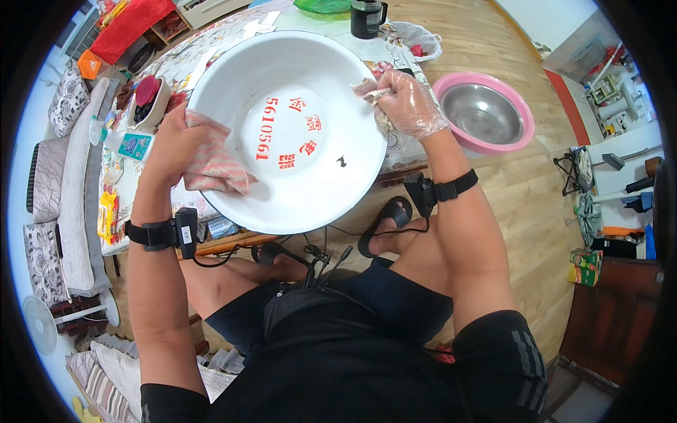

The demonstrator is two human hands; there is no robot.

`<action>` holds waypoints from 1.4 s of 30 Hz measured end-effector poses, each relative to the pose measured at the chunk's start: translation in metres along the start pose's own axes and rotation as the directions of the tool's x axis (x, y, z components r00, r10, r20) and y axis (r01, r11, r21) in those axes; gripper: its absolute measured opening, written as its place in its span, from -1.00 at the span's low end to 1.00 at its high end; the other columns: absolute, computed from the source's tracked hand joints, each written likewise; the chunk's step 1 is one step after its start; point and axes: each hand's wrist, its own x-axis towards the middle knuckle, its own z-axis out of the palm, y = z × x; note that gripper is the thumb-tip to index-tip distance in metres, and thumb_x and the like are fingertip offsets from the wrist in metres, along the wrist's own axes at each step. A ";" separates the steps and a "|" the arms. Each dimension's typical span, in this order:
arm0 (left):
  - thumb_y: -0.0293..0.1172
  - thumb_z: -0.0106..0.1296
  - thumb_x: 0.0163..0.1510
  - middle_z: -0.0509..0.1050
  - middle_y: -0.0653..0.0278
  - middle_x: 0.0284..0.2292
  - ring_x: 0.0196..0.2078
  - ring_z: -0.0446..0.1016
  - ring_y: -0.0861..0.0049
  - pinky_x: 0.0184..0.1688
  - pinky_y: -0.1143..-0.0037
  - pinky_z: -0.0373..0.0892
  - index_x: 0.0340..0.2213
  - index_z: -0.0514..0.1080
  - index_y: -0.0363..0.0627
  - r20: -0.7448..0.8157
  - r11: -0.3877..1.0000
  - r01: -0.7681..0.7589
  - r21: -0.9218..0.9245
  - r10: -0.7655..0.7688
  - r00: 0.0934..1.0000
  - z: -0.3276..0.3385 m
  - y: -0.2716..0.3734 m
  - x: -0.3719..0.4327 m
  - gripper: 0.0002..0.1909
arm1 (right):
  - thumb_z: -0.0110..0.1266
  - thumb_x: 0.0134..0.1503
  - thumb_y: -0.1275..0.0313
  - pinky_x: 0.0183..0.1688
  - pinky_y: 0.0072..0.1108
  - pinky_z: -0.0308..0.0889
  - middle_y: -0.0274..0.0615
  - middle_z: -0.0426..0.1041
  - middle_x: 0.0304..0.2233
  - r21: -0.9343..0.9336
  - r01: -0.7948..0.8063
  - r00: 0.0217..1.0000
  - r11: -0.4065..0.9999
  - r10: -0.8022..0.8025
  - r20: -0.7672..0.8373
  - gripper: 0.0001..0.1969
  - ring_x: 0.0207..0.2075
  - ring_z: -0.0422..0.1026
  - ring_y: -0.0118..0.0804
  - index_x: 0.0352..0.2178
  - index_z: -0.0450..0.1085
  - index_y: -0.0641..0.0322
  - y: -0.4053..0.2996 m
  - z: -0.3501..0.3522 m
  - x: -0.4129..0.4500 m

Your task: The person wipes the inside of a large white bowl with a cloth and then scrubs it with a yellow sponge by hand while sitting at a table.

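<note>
A large white enamel basin (328, 195) with a dark rim is in front of me, red writing and a small dark mark on its inner bottom. At its left side my left hand (177, 140) grips a pink-striped cloth (217, 158), which hangs over the rim and inner wall. My right hand (410, 103), in a clear plastic glove, clutches a crumpled whitish cloth (365, 87) at the right rim. Part of that cloth hangs outside the basin. Both wrists carry black strapped devices.
Under the basin is a table with a floral tablecloth (174, 63). A pink-rimmed metal bowl (481, 113) is to the right. Beyond are a dark mug (366, 18), a green dish (322, 5) and a plastic bag (423, 39). Left are a spray bottle (124, 141) and a small basket (151, 106).
</note>
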 end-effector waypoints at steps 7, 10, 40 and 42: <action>-0.65 -0.07 -0.07 0.57 0.16 -0.18 -0.21 0.56 0.52 -0.12 0.51 0.48 -0.05 0.41 -0.35 -0.037 0.998 -0.009 -0.063 0.007 0.999 -0.002 -0.007 0.000 -0.53 | 0.06 0.09 0.54 -0.31 -0.49 0.45 -0.03 0.58 -0.43 -0.053 -0.181 0.959 0.982 0.188 0.212 -0.91 -0.43 0.52 -0.34 -0.50 0.43 0.32 0.003 0.002 -0.040; -0.65 -0.07 -0.07 0.56 0.14 -0.18 -0.21 0.57 0.50 -0.13 0.51 0.49 -0.04 0.40 -0.36 -0.056 0.998 0.010 -0.067 -0.013 0.998 -0.001 -0.008 -0.003 -0.53 | 0.10 0.07 0.46 -0.29 -0.50 0.39 -0.12 0.50 -0.53 -0.050 -0.094 0.913 0.994 0.107 0.394 -0.88 -0.43 0.44 -0.41 -0.49 0.44 0.32 0.008 -0.005 -0.038; -0.10 0.13 0.18 0.54 0.17 -0.23 -0.23 0.56 0.42 -0.16 0.38 0.51 -0.05 0.38 -0.25 -0.186 0.793 0.259 -0.551 -0.420 0.888 -0.045 -0.113 -0.007 -0.52 | 0.05 0.11 0.47 -0.14 -0.36 0.43 0.03 0.57 -0.32 -0.158 -0.078 0.989 0.984 0.056 -0.140 -0.77 -0.26 0.56 -0.08 -0.18 0.50 0.23 0.011 0.021 0.011; 0.05 0.13 0.13 0.51 0.06 -0.15 -0.16 0.52 0.35 -0.09 0.38 0.45 -0.06 0.43 -0.19 -0.390 0.879 0.333 -0.342 -0.455 0.801 -0.062 -0.125 -0.011 -0.45 | 0.05 0.11 0.47 -0.14 -0.37 0.43 0.03 0.57 -0.32 -0.117 -0.059 0.988 0.991 0.041 -0.148 -0.77 -0.26 0.56 -0.09 -0.19 0.50 0.24 0.014 0.023 0.011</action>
